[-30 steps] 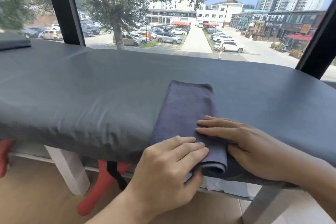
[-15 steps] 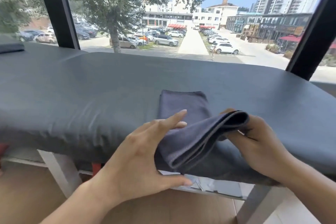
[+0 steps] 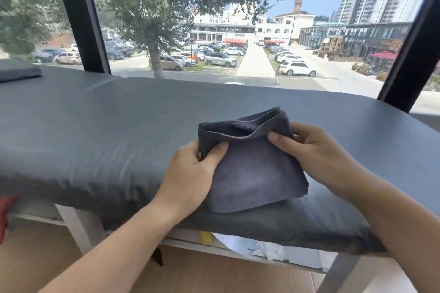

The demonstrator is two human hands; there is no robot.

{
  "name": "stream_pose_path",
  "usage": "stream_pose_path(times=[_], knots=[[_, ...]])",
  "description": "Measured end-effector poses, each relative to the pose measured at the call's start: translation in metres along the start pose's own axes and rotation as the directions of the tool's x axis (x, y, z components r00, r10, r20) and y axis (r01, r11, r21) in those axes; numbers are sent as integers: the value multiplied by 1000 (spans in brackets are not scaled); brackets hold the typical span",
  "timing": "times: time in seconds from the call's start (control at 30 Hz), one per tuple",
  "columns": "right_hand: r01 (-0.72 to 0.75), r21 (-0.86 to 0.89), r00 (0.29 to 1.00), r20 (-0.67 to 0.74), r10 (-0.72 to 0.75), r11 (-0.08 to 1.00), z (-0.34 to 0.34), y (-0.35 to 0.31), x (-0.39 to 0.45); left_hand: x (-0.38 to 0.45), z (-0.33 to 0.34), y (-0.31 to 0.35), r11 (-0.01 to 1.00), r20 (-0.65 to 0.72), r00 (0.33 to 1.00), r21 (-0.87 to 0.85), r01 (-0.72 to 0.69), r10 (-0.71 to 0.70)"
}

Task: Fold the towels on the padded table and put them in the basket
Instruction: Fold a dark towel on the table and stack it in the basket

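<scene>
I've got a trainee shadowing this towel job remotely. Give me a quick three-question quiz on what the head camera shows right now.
1. True or false: the grey folded towel lies flat and untouched on the padded table.
2. Which hand pinches the towel's upper right corner? A) left hand B) right hand C) neither
3. Fill in: at the table's far left edge lies another dark folded ____.

Key:
1. False: both hands hold it by its upper edge, lifted, with its lower end near the table's front edge.
2. B
3. Cloth, probably a towel; it is too cropped to be sure. No basket is in view.
</scene>
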State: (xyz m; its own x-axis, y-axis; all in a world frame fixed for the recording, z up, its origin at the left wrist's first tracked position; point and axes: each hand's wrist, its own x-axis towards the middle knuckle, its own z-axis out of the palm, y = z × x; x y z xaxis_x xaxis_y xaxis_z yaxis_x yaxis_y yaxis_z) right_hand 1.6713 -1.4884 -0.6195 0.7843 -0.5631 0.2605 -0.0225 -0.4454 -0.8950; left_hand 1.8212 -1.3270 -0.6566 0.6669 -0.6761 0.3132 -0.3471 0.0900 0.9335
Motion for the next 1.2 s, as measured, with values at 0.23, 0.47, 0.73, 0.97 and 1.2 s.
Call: stream_pose_path(times=[0.23, 0.47, 0.73, 0.97, 1.2], knots=[[-183, -99, 983, -39, 180, 978, -7, 24, 33, 58, -2, -11, 987, 13, 994, 119, 109, -111], [-238, -272, 971, -86, 223, 932, -5, 42, 51, 79, -5, -26, 921, -11, 973, 322, 221, -230], [-381, -442, 907, -9, 421, 812, -18, 33, 65, 93, -20, -20, 747, 71, 945, 633, 205, -320], [-369, -529, 881, 62, 468, 764, -22, 32, 74, 97, -6, -21, 762, 181, 929, 633, 140, -321], [-292, -181, 937, 142, 318, 939, -27, 29, 70, 99, -2, -10, 975, 220, 957, 160, 155, -188]])
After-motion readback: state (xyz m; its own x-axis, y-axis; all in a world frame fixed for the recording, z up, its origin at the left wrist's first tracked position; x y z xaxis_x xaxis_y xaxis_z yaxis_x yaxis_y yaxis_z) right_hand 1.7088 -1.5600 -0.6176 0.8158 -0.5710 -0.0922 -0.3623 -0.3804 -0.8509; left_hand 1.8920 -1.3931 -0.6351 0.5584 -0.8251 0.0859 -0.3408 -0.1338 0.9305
